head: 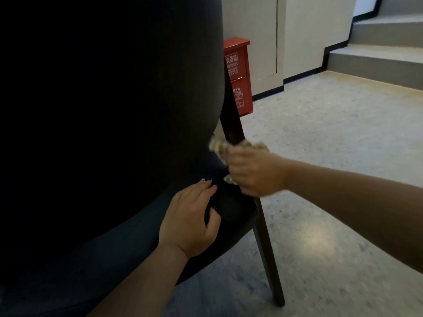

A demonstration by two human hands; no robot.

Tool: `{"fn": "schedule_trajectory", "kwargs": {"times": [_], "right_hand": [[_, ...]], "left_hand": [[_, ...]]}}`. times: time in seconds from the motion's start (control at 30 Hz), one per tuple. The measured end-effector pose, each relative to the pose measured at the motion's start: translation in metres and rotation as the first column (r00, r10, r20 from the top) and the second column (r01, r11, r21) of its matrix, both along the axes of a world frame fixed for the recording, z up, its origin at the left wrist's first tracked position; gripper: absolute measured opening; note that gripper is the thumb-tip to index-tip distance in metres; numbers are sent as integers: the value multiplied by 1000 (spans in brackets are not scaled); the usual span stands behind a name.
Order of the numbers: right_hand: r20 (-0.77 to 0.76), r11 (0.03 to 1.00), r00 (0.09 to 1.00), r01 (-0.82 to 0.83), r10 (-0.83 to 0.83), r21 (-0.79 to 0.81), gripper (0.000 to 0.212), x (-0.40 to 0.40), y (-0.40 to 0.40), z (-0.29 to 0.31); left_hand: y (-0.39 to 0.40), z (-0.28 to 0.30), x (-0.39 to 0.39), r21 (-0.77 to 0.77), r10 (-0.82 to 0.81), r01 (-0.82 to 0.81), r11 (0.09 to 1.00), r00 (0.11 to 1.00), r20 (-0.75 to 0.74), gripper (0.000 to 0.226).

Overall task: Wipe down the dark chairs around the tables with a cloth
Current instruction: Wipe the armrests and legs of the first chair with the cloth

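Two hands are on the dark chair: our right hand grips a beige cloth wrapped around the rear wooden leg at the seat's back corner, while our left hand rests nearly flat on the seat edge, fingers only lightly bent.

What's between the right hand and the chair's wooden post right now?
The cloth: the right hand grips it wrapped around the dark post, its pale folds showing above and below the fingers. The head view shows this.
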State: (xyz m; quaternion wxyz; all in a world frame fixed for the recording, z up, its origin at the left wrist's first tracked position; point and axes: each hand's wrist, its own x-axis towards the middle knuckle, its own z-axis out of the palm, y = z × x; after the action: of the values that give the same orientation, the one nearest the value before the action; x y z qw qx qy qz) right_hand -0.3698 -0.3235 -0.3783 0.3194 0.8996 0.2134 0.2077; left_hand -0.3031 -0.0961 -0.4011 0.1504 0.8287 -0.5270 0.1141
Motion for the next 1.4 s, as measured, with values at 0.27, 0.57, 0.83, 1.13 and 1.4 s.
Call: {"fn": "schedule_trajectory", "kwargs": {"times": [0.27,0.57,0.83,1.13,1.4], "right_hand": [[386,934,922,-152,16,325,32,5,-23,-5],[316,-280,844,-460,-433,843,20,49,22,73],[132,-628,980,-196,-148,753,28,55,2,108],[-422,-905,831,-204,-362,374,30,-17,71,-126],[-311,-720,720,-366,-621,589,30,-21,111,-98]], "left_hand": [[1,-2,3,-16,-19,19,1000,1000,-4,49],[-1,-5,9,38,-6,5,999,1000,29,50],[-2,-2,6,41,-15,14,999,1000,27,51],[-4,2,1,50,-9,6,999,999,50,59],[-3,2,-1,78,21,-26,997,998,64,53]]}}
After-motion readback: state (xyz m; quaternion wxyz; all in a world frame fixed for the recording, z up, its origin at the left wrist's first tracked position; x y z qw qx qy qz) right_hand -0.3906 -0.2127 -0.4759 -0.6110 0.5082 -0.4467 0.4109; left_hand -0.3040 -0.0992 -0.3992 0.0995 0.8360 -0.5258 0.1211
